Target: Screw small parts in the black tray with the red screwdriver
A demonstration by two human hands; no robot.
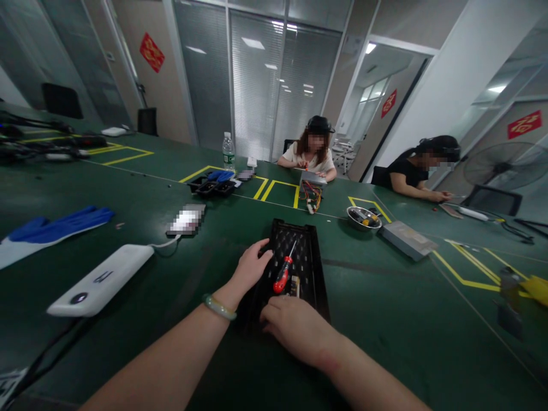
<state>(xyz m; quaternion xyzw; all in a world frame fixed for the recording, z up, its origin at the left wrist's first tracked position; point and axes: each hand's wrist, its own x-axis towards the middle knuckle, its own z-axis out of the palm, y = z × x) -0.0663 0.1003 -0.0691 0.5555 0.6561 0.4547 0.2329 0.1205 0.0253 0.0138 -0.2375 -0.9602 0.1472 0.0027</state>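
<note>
Black tray (312, 245): toward six o'clock, the right hand (295, 325) is covering part of the near end, its own hold going unseen.
Metal piece (295, 284): its lower end is hiding behind that hand.
Glove (60, 225): at nine o'clock, the left edge is cropping it.
Phone (186, 221): also toward nine, pixels are masking its screen.
Two co-workers (310, 157): between one and three o'clock, blurring is concealing both faces.
Bowl (363, 228): at three, its contents are appearing too small to identify.
</note>
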